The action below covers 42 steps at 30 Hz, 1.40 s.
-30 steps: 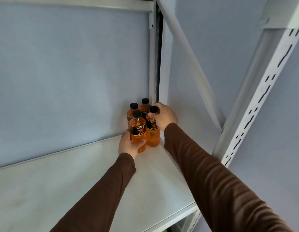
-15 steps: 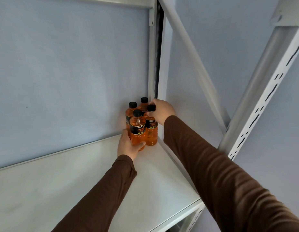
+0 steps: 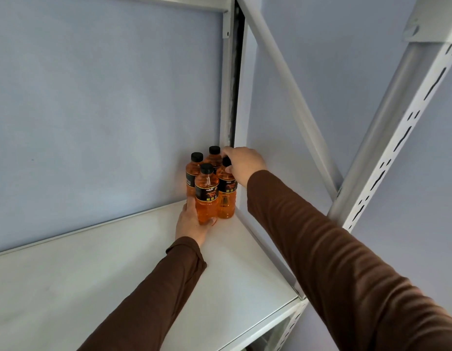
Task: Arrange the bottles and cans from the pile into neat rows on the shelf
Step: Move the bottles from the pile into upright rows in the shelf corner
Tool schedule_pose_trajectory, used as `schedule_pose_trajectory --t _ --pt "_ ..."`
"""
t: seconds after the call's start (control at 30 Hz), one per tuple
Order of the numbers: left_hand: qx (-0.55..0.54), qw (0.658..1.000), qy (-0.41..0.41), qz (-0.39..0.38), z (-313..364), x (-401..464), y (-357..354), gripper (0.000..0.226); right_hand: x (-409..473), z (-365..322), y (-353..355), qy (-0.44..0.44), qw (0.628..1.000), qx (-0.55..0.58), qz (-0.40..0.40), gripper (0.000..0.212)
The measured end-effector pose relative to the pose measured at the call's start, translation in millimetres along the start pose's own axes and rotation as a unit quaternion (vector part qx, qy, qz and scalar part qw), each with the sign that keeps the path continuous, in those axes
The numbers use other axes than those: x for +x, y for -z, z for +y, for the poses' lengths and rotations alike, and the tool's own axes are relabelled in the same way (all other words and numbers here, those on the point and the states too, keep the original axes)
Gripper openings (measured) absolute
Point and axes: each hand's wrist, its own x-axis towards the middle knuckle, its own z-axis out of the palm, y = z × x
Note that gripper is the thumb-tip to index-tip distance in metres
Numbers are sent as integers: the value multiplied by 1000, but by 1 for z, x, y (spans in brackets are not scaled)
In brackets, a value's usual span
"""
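Several orange drink bottles with black caps and black labels stand upright in a tight cluster in the far right corner of the white shelf. My left hand grips the base of the front left bottle. My right hand holds the cap of the front right bottle from above. Two more bottles stand behind them: the back left bottle and the back right bottle, against the wall. Both arms wear brown sleeves.
A pale blue wall backs the shelf. White metal uprights with slots and a diagonal brace frame the right side. The shelf's front edge runs at lower right.
Both hands stay on the front two bottles. The bottles have shifted slightly deeper into the corner, closer to the back pair.
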Motion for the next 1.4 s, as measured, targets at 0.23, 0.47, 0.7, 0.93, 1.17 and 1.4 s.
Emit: schedule_pose_trajectory --t 0.23,0.47,0.7,0.93,1.17,1.4 --pt "5 1000 6 0 1 3 -1 89 -3 -3 2 6 1000 -15 -3 33" --pt "22 1000 13 -9 4 2 2 93 -8 -6 2 -2 1000 -13 1 36" --pt "92 995 -3 -24 5 -1 17 86 -11 -7 2 -6 1000 16 -8 44" --pt "187 981 11 -40 -1 -29 43 66 -31 -12 9 -17 997 73 35 46" --pt "233 972 -5 -6 3 -76 101 63 -69 -45 19 80 981 129 117 42" --pt "279 960 19 36 0 -139 168 65 -111 -104 -3 163 972 156 60 45"
